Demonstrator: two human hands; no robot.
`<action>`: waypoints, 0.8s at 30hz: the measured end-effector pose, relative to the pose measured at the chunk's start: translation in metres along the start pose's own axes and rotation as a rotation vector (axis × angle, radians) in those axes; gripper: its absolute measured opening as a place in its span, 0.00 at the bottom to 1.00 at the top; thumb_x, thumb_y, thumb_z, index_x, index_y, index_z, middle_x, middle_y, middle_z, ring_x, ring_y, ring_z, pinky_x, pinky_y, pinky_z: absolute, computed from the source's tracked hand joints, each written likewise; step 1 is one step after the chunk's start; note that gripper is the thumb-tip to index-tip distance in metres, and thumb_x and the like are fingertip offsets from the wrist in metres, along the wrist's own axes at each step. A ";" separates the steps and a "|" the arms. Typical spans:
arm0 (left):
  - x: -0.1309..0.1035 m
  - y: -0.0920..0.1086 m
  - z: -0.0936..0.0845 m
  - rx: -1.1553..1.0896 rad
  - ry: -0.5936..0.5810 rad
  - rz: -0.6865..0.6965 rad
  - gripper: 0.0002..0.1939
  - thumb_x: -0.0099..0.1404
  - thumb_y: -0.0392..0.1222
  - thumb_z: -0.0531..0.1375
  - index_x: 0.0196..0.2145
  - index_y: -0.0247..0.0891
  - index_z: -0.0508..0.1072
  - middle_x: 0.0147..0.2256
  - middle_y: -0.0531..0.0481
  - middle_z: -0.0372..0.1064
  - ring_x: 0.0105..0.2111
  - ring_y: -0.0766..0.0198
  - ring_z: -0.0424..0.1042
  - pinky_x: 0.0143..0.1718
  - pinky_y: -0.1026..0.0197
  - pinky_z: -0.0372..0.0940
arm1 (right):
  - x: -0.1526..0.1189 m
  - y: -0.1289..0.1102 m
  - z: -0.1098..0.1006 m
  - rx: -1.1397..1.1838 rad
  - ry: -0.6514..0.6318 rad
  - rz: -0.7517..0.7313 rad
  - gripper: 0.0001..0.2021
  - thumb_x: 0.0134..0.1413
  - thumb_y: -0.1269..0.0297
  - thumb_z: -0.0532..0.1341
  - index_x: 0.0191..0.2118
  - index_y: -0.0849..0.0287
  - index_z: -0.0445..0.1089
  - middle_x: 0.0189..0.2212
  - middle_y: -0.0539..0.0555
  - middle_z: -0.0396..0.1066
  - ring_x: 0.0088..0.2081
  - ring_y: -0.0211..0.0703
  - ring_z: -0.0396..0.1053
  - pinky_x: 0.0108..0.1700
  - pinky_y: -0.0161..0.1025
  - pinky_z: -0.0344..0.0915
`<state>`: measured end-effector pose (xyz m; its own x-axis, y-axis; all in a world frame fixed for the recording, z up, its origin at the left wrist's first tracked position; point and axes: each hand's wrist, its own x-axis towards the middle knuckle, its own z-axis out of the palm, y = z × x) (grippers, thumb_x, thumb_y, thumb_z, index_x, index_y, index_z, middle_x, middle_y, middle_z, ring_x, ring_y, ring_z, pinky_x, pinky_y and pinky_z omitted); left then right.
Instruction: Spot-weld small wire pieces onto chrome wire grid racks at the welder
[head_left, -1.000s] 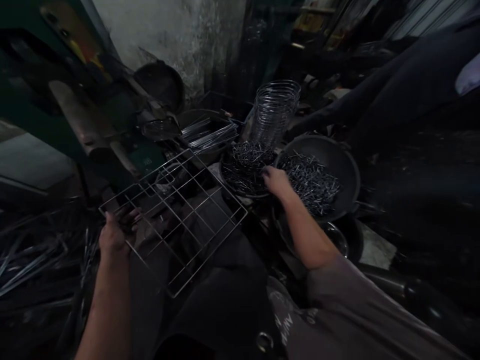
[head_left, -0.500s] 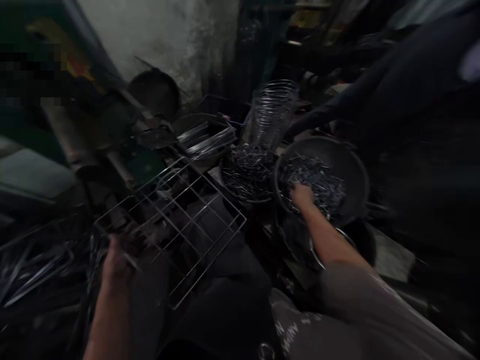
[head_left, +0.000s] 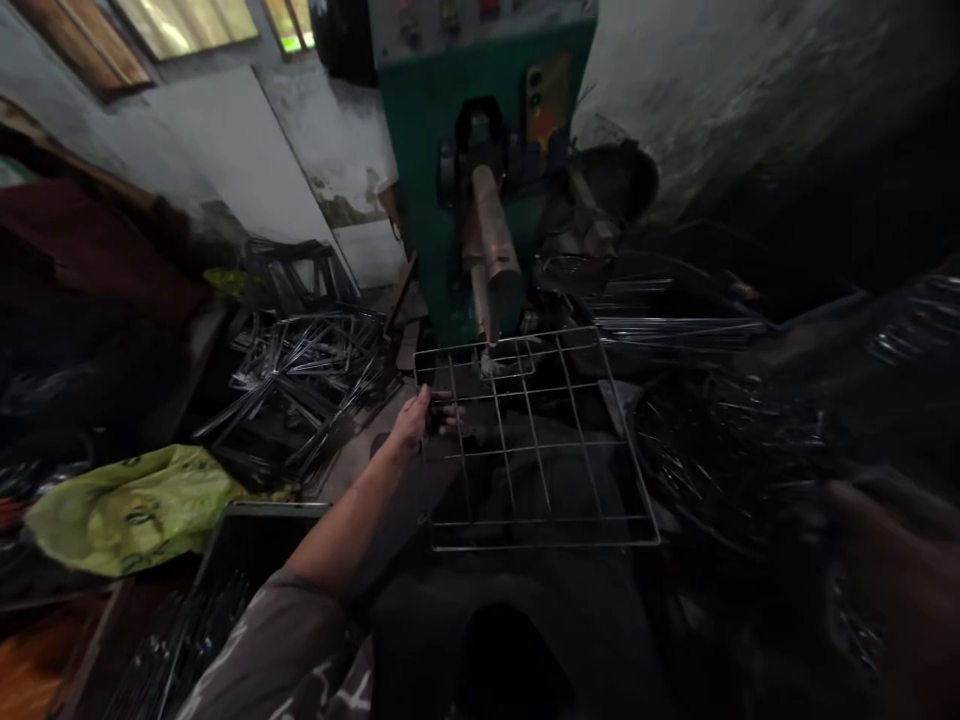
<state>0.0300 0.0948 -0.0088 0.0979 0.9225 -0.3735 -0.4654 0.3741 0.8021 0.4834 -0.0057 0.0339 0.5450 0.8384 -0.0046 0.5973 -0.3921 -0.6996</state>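
Observation:
A rectangular wire rack (head_left: pixel 531 445) lies level in front of me, over my lap. My left hand (head_left: pixel 414 418) is closed on its left side, with the thumb on top and the fingers passing under the wires. At the right edge my right hand (head_left: pixel 885 520) is dark and smeared by motion, beside a basin of short metal wire pieces (head_left: pixel 720 440). Its fingers cannot be made out. Just beyond the rack stands a green machine (head_left: pixel 412 130), whose copper-coloured electrode arms (head_left: pixel 495 235) reach out towards the rack's far edge.
Bent wire frames (head_left: pixel 300 360) are heaped on the floor at the left, near a yellow-green plastic bag (head_left: pixel 142 510). Thin rods (head_left: pixel 187 630) fill a box at lower left. A bundle of straight rods (head_left: pixel 675 328) lies right of the machine. A phone (head_left: pixel 546 100) is fixed to the machine's front.
My view has swung left, bringing the machine to the middle. My right hand, earlier in the basin of metal pieces, is now blurred at the right edge. The left hand keeps the rack.

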 end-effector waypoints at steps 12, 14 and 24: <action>-0.011 -0.029 0.024 0.069 -0.103 -0.108 0.28 0.64 0.60 0.50 0.42 0.27 0.68 0.33 0.33 0.75 0.24 0.58 0.75 0.17 0.67 0.61 | 0.010 -0.189 0.100 -0.164 -0.297 -0.926 0.14 0.57 0.61 0.53 0.40 0.56 0.74 0.37 0.55 0.73 0.41 0.48 0.68 0.45 0.43 0.63; -0.017 -0.036 0.031 0.068 -0.126 -0.130 0.30 0.63 0.62 0.50 0.41 0.27 0.69 0.32 0.33 0.75 0.25 0.57 0.75 0.17 0.66 0.61 | 0.026 -0.197 0.121 -0.391 -0.302 -1.036 0.14 0.57 0.65 0.52 0.41 0.60 0.73 0.36 0.57 0.72 0.41 0.49 0.66 0.45 0.43 0.60; -0.018 -0.031 0.037 0.012 -0.121 -0.173 0.29 0.62 0.62 0.52 0.38 0.28 0.70 0.29 0.38 0.74 0.23 0.60 0.74 0.17 0.66 0.61 | 0.020 -0.177 0.154 -0.595 -0.062 -1.156 0.12 0.59 0.65 0.52 0.37 0.55 0.74 0.37 0.57 0.70 0.41 0.51 0.58 0.39 0.44 0.51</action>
<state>0.0749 0.0701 -0.0096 0.2804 0.8490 -0.4479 -0.4219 0.5281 0.7369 0.2985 0.1389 0.0477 -0.4761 0.8110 0.3400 0.8759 0.4717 0.1012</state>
